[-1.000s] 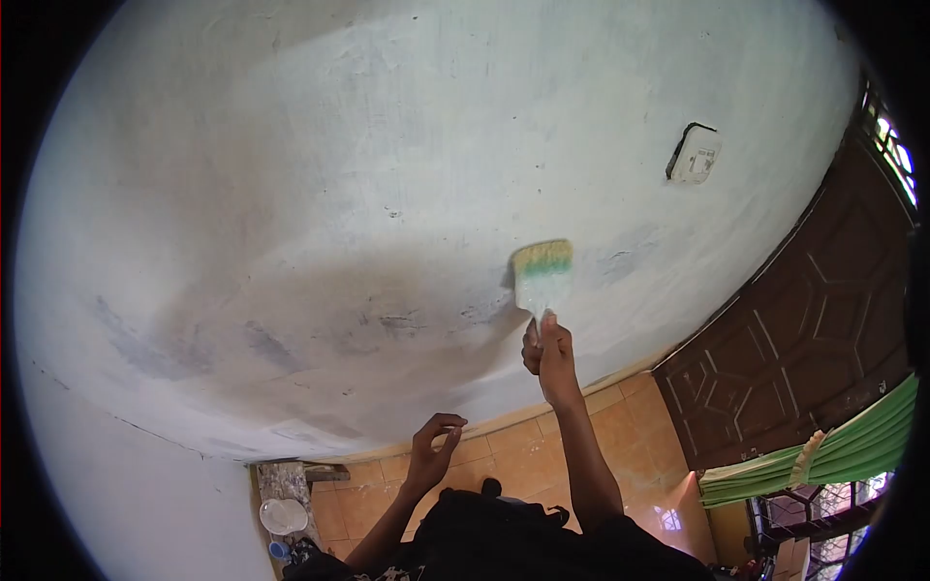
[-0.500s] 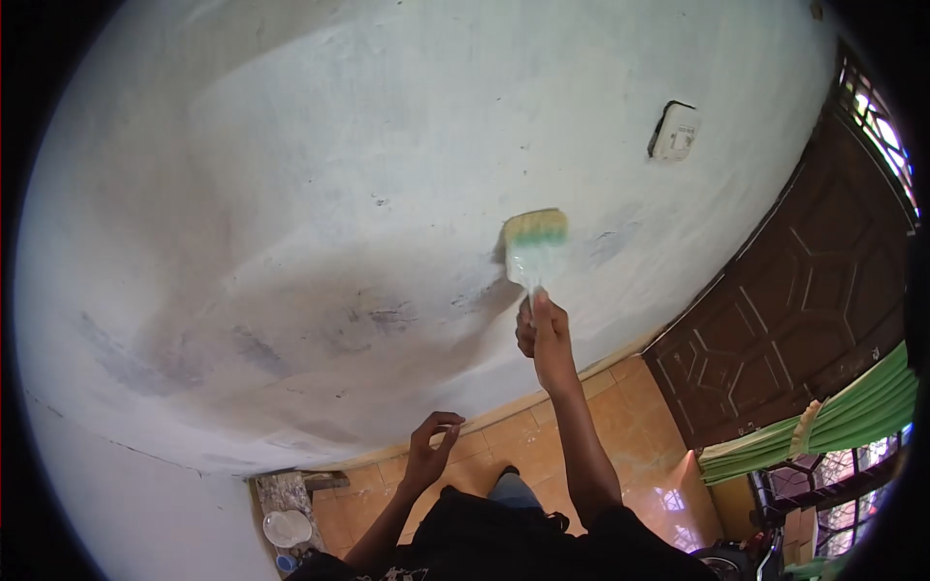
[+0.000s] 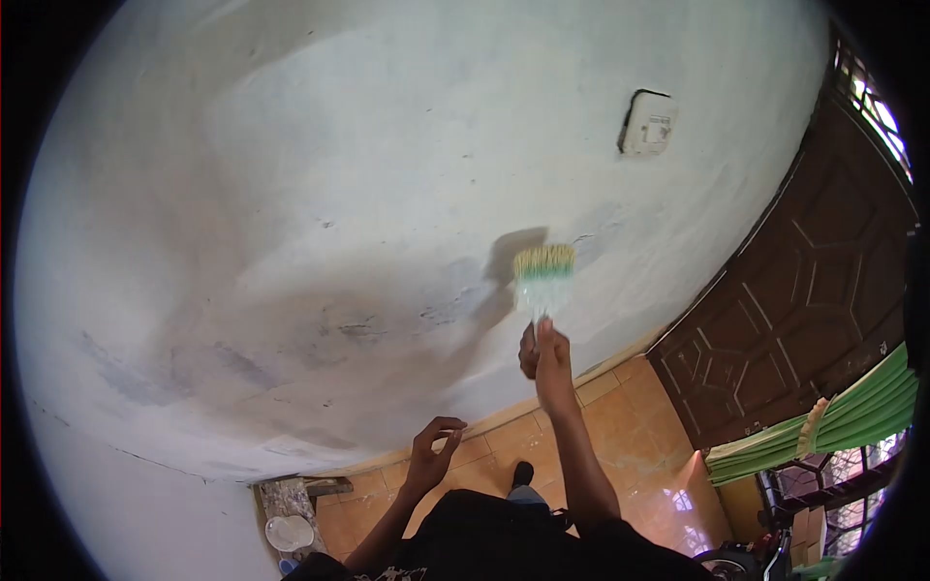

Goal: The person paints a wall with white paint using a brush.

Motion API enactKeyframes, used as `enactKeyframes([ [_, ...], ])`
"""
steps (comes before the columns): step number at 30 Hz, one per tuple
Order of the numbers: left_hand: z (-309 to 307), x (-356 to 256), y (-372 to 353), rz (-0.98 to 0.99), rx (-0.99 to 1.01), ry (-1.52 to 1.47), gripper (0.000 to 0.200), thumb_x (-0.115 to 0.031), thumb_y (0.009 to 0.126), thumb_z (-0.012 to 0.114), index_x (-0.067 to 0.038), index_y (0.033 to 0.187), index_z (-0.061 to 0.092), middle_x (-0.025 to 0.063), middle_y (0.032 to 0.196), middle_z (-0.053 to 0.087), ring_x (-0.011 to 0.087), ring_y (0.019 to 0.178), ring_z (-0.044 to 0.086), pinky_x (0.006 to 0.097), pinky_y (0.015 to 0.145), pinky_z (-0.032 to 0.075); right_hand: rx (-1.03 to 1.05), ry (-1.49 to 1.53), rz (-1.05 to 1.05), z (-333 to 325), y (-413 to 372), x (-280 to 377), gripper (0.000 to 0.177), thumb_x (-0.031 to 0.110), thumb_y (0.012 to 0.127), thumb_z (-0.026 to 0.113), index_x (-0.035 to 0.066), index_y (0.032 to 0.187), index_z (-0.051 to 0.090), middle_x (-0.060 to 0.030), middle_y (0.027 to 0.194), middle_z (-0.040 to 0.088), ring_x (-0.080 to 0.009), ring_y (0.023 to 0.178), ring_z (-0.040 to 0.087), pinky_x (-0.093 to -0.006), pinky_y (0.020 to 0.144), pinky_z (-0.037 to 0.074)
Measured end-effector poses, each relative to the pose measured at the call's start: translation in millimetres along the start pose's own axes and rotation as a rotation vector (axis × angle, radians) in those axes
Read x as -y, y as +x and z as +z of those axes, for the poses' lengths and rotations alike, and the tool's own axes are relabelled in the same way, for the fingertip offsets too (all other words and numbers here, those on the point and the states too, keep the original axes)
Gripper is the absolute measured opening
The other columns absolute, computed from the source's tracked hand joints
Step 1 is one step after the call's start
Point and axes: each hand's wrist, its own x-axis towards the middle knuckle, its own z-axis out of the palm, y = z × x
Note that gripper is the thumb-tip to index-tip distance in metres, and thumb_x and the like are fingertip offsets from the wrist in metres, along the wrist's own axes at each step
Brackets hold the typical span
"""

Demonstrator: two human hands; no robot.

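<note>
My right hand (image 3: 548,363) grips the handle of a wide paint brush (image 3: 544,281) with pale yellow bristles, a green band and a whitish body. The bristles point up, and the brush's shadow falls on the wall to its left, apart from the bristle tips. Behind it is a whitish wall (image 3: 387,174) with grey, scuffed patches in its lower part. My left hand (image 3: 431,453) hangs low near the foot of the wall, fingers loosely curved and apart, with nothing in it.
A light switch (image 3: 649,123) sits on the wall at upper right. To the right are a brown panelled door (image 3: 775,310), a green curtain (image 3: 823,436) and part of a motorcycle (image 3: 741,562). A white bowl (image 3: 289,533) rests on a bench at lower left, above orange floor tiles (image 3: 620,426).
My right hand and the brush have moved down, and the bristles now stand farther off the wall. The view has shifted right, and a foot shows farther forward. My left hand stays nearly still.
</note>
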Motion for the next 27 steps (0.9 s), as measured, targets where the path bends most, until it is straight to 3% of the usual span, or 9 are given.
enactKeyframes([
  [3,17,-6,15,0.023,-0.002,0.0,0.012,-0.009,0.094,0.057,-0.003,0.103,0.062,0.0077,0.104,0.065,0.0181,0.1,0.062,0.0322,0.085,0.05,0.044,-0.06,-0.018,-26,24,-16,0.054,0.051,0.101,0.034,0.013,0.063,0.035,0.0061,0.051,0.027,-0.005,0.043,0.022,-0.0239,0.04,0.017],
  [8,49,-9,36,0.04,-0.038,-0.024,0.013,-0.009,0.094,0.057,-0.003,0.104,0.062,0.0073,0.105,0.065,0.0183,0.101,0.062,0.0323,0.086,0.05,-0.005,-0.323,0.06,-77,1,-141,0.058,0.053,0.101,0.034,0.014,0.057,0.035,0.0049,0.048,0.032,-0.0057,0.04,0.028,-0.0239,0.039,0.022],
  [10,60,-12,41,0.027,-0.039,-0.04,0.013,-0.009,0.094,0.057,-0.003,0.104,0.062,0.0072,0.106,0.065,0.0184,0.102,0.061,0.0327,0.086,0.049,0.02,-0.266,0.065,-81,-12,-138,0.054,0.05,0.102,0.034,0.014,0.061,0.038,0.0051,0.049,0.032,-0.0051,0.041,0.028,-0.0237,0.039,0.021],
  [11,66,-14,43,0.017,-0.038,-0.047,0.013,-0.009,0.094,0.057,-0.003,0.104,0.062,0.0071,0.106,0.065,0.0184,0.103,0.061,0.0329,0.087,0.049,0.045,-0.09,0.268,-76,-21,-102,0.052,0.048,0.102,0.035,0.014,0.063,0.038,0.0053,0.05,0.032,-0.0048,0.041,0.028,-0.0237,0.039,0.02],
  [14,82,-18,47,0.012,-0.023,-0.027,0.014,-0.01,0.094,0.057,-0.003,0.105,0.062,0.008,0.106,0.065,0.0191,0.104,0.061,0.0334,0.087,0.049,0.008,0.013,-0.032,-72,15,-41,0.048,0.042,0.103,0.036,0.012,0.066,0.038,0.0057,0.052,0.032,-0.0039,0.042,0.027,-0.0228,0.039,0.019],
  [16,87,-22,51,0.029,-0.018,0.001,0.015,-0.011,0.094,0.057,-0.003,0.106,0.062,0.0083,0.107,0.065,0.0194,0.104,0.061,0.0335,0.088,0.049,-0.066,0.109,-0.045,-81,46,-14,0.047,0.043,0.103,0.035,0.012,0.069,0.038,0.0057,0.052,0.031,-0.004,0.042,0.026,-0.0225,0.039,0.019],
  [20,95,-26,53,0.022,-0.074,0.014,0.015,-0.012,0.095,0.056,-0.003,0.105,0.062,0.0082,0.107,0.065,0.0194,0.104,0.061,0.0337,0.088,0.049,-0.035,-0.011,-0.13,-94,55,-46,0.044,0.043,0.103,0.036,0.013,0.071,0.038,0.0068,0.052,0.029,-0.0039,0.041,0.025,-0.0224,0.038,0.019],
  [23,100,-20,52,0.0,-0.144,-0.001,0.015,-0.012,0.095,0.056,-0.003,0.105,0.062,0.008,0.107,0.065,0.0187,0.104,0.061,0.0336,0.088,0.049,0.091,0.033,0.087,-112,47,-45,0.044,0.043,0.103,0.037,0.013,0.071,0.037,0.0063,0.052,0.028,-0.004,0.04,0.024,-0.0219,0.037,0.02],
  [27,112,-14,55,-0.032,-0.207,-0.011,0.015,-0.013,0.096,0.056,-0.003,0.106,0.063,0.0077,0.106,0.065,0.018,0.104,0.061,0.033,0.088,0.049,-0.005,0.192,-0.011,-124,57,-32,0.042,0.04,0.103,0.038,0.014,0.071,0.038,0.0056,0.053,0.029,-0.0034,0.042,0.026,-0.0216,0.037,0.02],
])
